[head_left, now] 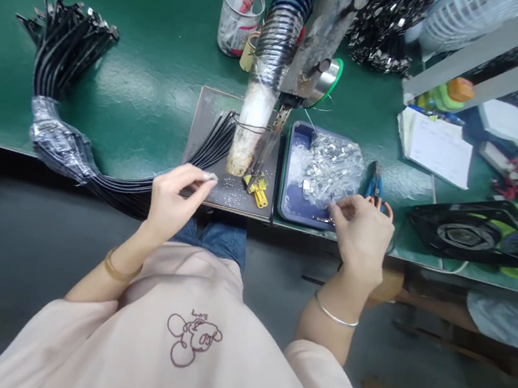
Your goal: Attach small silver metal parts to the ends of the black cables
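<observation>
My left hand (174, 198) is closed in a pinch over the near edge of a grey work board (209, 100). Something whitish shows at its fingertips; whether it is a wrapping or a held piece I cannot tell. Beside this hand runs a bundle of black cables (113, 185), whose near ends fan out on the board. My right hand (362, 231) has thumb and fingers pinched together at the near right rim of a blue tray (288, 208). What they grip is hidden. In the tray lies a clear plastic bag of small metal parts (334, 169).
A ribbed hose (287, 24) and a soldering iron (271, 138) point down at the board, by a yellow clip (257, 188). Pliers (375, 183) lie right of the tray. Farther right are a black fan (469, 236) and paper sheets (439, 148). A plastic cup (236, 30) stands behind.
</observation>
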{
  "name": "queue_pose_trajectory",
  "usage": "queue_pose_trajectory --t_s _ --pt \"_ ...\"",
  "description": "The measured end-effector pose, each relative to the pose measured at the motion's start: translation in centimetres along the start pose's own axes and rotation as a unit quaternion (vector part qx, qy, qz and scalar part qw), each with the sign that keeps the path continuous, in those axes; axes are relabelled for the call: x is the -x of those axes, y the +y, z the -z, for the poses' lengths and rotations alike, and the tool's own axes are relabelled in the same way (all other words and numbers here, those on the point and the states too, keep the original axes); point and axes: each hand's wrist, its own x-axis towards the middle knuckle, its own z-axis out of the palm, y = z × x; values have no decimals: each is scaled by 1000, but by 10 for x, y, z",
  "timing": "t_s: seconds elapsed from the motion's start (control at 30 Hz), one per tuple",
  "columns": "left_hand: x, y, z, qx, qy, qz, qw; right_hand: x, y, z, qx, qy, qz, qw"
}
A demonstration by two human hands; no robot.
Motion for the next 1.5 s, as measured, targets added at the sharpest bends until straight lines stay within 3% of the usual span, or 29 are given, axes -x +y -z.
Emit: queue_pose_trajectory --t_s 0.1,0.23,0.33,0.43,0.53,0.77,1.1,1.3,1.4,1.5 --pt "-20 -9 4 -171 13 -77 982 -9 -4 7 -7 52 -8 999" --pt "-29 -23 2 -291 -56 -90 951 -39 -12 11 -38 115 -17 992" --pt "-28 -28 -1 -312 -74 -95 942 -79 -14 2 -60 76 -3 995" --pt "-28 -29 -1 -308 -72 -107 943 -116 -14 -12 -90 -12 9 996" --pt "-28 -31 0 -313 -64 -122 940 -132 -15 -21 -95 -62 9 993" --pt "-28 -36 -1 -323 -44 -161 931 -119 -9 -20 -85 -46 45 994" --pt "-28 -35 -4 -323 -19 -172 930 -95 2 -6 -150 94 83 981" --pt "-29 -34 -5 -311 1 -158 937 -94 0 -12 -156 65 71 983" --pt "-30 -34 -5 -311 11 -132 941 -85 -6 4 -194 103 71 973" --pt "-32 -32 -6 -297 20 -94 950 -62 -16 34 -232 136 90 959"
